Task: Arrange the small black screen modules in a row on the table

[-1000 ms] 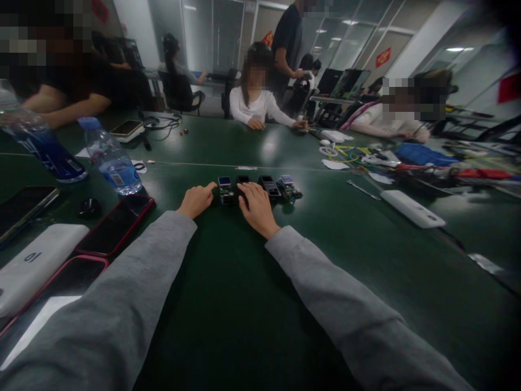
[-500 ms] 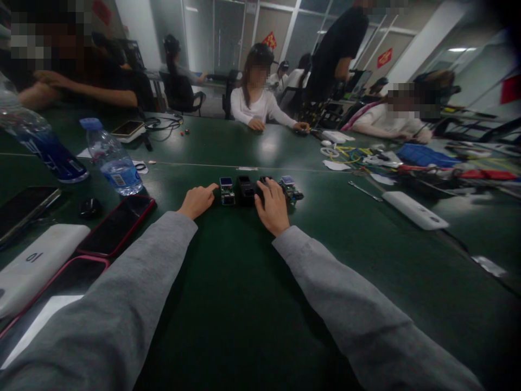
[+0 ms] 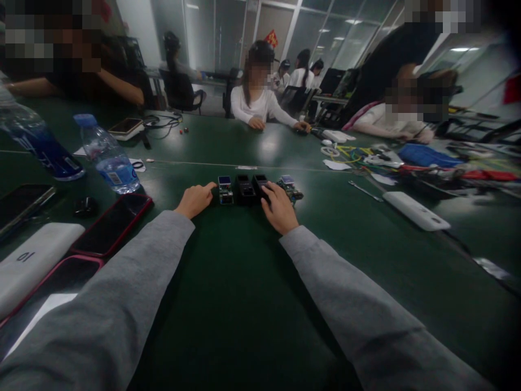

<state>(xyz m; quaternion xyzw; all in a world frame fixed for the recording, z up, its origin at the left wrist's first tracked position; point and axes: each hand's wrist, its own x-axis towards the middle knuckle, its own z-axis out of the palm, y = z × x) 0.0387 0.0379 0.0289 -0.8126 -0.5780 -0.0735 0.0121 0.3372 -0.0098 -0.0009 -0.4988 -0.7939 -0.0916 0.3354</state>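
Observation:
In the head view a row of small devices lies on the green table. My left hand (image 3: 196, 200) is left of a green circuit board with a small screen (image 3: 225, 190); its index finger is stretched out close to the board's edge, and the hand holds nothing. Two black device casings (image 3: 245, 187) stand side by side in the middle of the row. My right hand (image 3: 280, 208) is open, its fingers spread at the right side of the second black casing (image 3: 259, 180). Behind that hand, partly hidden, lies another circuit board (image 3: 287, 180).
Phones (image 3: 116, 225), a white power bank (image 3: 36, 269) and water bottles (image 3: 112, 160) stand at left. At right are a wrench (image 3: 365, 191), a white power strip (image 3: 415, 210), tangled cables (image 3: 350, 155) and a blue item (image 3: 429, 156). A co-worker (image 3: 258, 100) sits opposite.
My right hand has moved right and slightly towards me, uncovering more of the second black casing. My left hand has hardly moved. A standing person at the back has shifted right.

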